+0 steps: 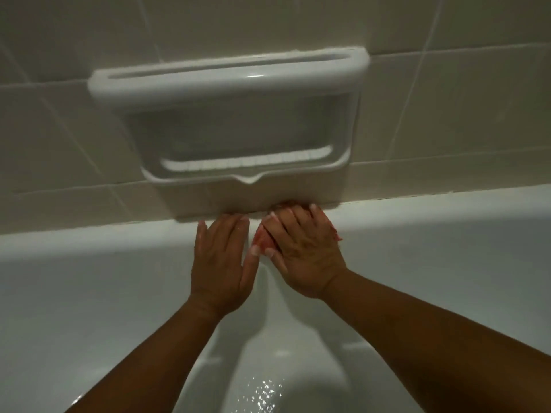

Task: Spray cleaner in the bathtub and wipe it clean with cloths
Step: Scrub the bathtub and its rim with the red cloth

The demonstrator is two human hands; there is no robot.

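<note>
The wiping step: mid-frame, the right hand (304, 251) presses a pink cloth (263, 239) flat on the bathtub rim (89, 241), the left hand (220, 263) lies flat beside it, and next the cloth likely needs sliding along the rim.

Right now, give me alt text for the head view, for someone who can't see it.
A person's right hand presses a pink cloth flat on the far rim of a white bathtub, just below a white wall-mounted soap dish. The left hand rests flat on the tub beside it, holding nothing.
</note>
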